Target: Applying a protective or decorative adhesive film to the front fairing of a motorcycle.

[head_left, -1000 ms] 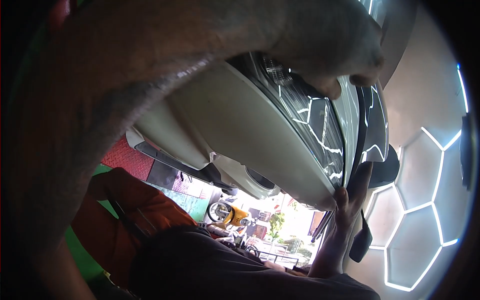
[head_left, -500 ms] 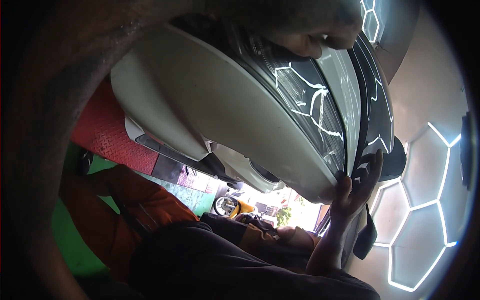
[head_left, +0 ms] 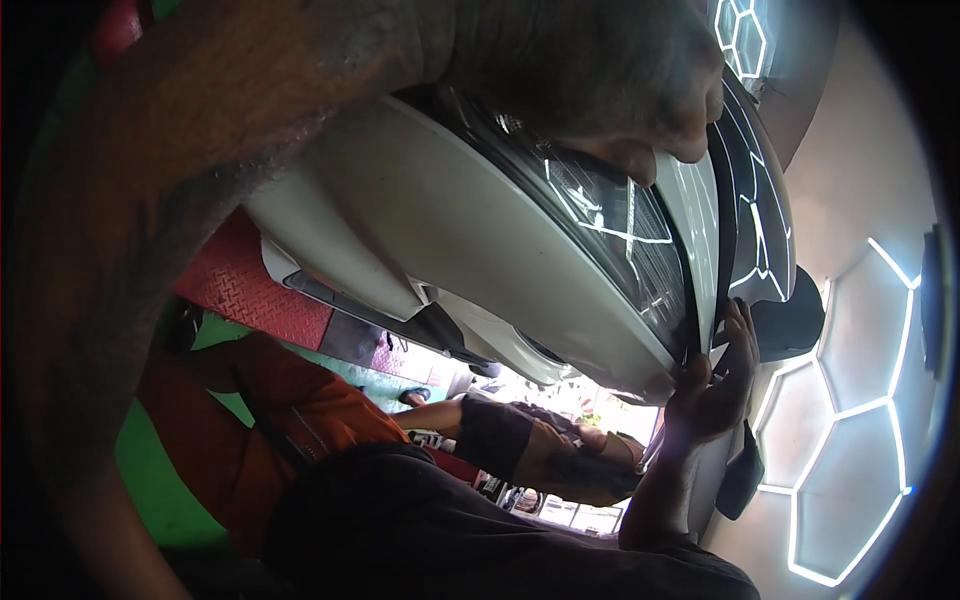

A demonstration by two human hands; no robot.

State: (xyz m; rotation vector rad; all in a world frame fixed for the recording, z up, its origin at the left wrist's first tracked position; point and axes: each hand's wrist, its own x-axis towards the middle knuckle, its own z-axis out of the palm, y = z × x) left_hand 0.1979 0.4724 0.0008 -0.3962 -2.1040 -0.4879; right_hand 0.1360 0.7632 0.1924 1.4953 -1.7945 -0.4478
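The light-coloured front fairing [head_left: 500, 235] of a scooter fills the upper middle, with a headlight [head_left: 625, 235] set along its edge and a glossy dark panel [head_left: 755, 210] beyond. My left hand [head_left: 610, 85] lies over the headlight's upper end, its fingers curled round the fairing and headlight edge; part of the contact is hidden under the hand. At the fairing's lower right tip, my right hand [head_left: 712, 390] grips the edge, thumb on the near side and fingers against the dark panel's side.
Red tread plate [head_left: 265, 295] and green floor [head_left: 165, 480] show at left. Below lie orange shorts [head_left: 300, 400] and my dark shirt [head_left: 430, 510]. A person's bare leg [head_left: 550, 450] is behind. A dark mirror [head_left: 740, 480] hangs near my right wrist, before a wall with hexagonal lights [head_left: 850, 410].
My left hand has come down and right over the headlight, covering more of it. My right hand keeps its hold. Behind, a person's legs now stand where a yellow object with a wheel showed.
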